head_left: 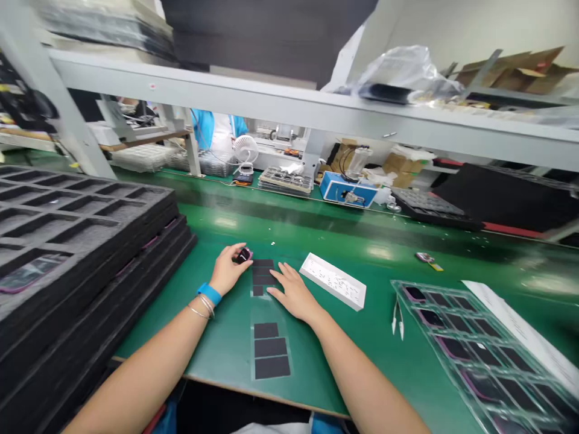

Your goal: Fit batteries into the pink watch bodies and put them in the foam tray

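My left hand (228, 269) grips a small dark device with a pink edge (243, 255) at the top end of a clear film strip (268, 313). The strip lies lengthwise on the green table and carries several black rectangular stickers (270, 348). My right hand (293, 292) rests flat on the strip's upper right side, its fingers spread over the upper stickers. A blue band and thin bracelets circle my left wrist.
Stacked black foam trays (81, 241) fill the left. A white tray (333, 280) lies right of my hands, then white tweezers (397, 318) and a clear tray of devices (474, 343). A blue box (348, 190) and a fan (245, 150) stand beyond the belt, where another person stands.
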### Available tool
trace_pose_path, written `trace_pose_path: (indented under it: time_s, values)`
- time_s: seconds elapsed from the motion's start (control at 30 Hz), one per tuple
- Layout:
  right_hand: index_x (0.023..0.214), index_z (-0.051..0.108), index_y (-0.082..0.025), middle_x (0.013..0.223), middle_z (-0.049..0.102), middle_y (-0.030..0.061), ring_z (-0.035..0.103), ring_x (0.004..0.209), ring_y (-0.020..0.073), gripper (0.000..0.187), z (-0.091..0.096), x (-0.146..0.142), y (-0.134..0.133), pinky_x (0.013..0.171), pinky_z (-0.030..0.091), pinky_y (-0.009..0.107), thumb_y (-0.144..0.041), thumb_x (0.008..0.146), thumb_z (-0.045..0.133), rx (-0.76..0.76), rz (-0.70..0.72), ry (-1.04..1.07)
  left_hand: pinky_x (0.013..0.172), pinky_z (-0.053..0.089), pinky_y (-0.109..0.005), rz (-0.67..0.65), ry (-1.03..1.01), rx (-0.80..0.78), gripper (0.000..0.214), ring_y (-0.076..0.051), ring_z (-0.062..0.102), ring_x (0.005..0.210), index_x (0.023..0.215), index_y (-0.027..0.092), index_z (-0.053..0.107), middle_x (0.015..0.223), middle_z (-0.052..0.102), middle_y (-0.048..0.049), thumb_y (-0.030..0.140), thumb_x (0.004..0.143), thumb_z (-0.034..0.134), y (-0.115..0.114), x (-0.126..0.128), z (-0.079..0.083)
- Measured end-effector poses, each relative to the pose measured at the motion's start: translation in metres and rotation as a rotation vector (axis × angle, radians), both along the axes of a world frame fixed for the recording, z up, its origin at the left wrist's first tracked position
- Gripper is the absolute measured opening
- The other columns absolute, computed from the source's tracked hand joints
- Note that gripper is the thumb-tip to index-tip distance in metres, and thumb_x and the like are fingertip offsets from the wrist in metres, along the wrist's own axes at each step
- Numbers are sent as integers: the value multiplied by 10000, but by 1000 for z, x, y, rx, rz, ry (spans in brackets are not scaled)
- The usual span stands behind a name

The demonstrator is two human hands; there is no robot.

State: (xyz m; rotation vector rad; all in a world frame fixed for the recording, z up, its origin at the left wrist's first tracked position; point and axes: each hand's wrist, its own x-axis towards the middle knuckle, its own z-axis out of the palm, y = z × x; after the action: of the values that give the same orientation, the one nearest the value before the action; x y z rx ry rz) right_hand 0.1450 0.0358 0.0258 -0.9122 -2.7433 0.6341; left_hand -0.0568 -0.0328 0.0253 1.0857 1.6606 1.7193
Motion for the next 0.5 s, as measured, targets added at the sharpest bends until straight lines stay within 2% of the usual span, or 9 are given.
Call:
trace_pose_path:
  time_s: [0.13, 0.27, 0.37, 0.4, 0.47, 0.5]
  values:
    - [1368, 433, -189, 1489, 260, 120, 163, 1398, 253, 571, -3, 0, 3, 1139, 166, 464, -500, 890, 458, 34, 5, -42, 878, 458, -400, 87, 252, 76, 352, -252, 542, 941, 958, 216, 667, 953, 582, -73, 201, 614, 736, -7, 7, 9]
    - [1379, 420, -188, 1494, 249, 112, 161, 1398, 251, 572, -8, -1, 6, 1143, 169, 446, -495, 896, 429, 74, -2, -87, 917, 429, -403, 170, 455, 161, 381, -248, 533, 1001, 1084, 235, 619, 1028, 597, -77, 212, 709, 676, -39, 27, 37]
    - [1390, 404, -201, 1503, 229, 96, 146, 1401, 251, 581, -7, -2, 6, 1145, 168, 442, -507, 897, 411, 75, 5, -118, 919, 423, -409, 248, 592, 223, 374, -252, 545, 1006, 1115, 265, 605, 1056, 611, -78, 229, 747, 664, -87, 44, 62]
    - [1394, 397, -206, 1506, 220, 91, 138, 1402, 250, 585, -6, -3, 6, 1145, 169, 443, -516, 897, 402, 72, 7, -131, 894, 439, -398, 271, 711, 262, 380, -249, 561, 984, 1113, 287, 608, 1052, 622, -68, 215, 745, 673, -108, 48, 69]
    - [1402, 383, -208, 1511, 204, 89, 120, 1405, 249, 593, -4, -3, 3, 1145, 168, 445, -525, 901, 384, 71, 6, -160, 879, 451, -394, 410, 897, 319, 472, -252, 581, 951, 1103, 356, 612, 1036, 636, -29, 171, 685, 731, -154, 47, 81]
    - [1407, 373, -204, 1513, 194, 92, 110, 1407, 250, 597, -2, -3, 2, 1146, 165, 445, -525, 904, 378, 74, 4, -175, 920, 433, -412, 499, 925, 311, 541, -265, 572, 982, 1110, 391, 602, 1057, 629, -4, 165, 645, 764, -178, 42, 86]
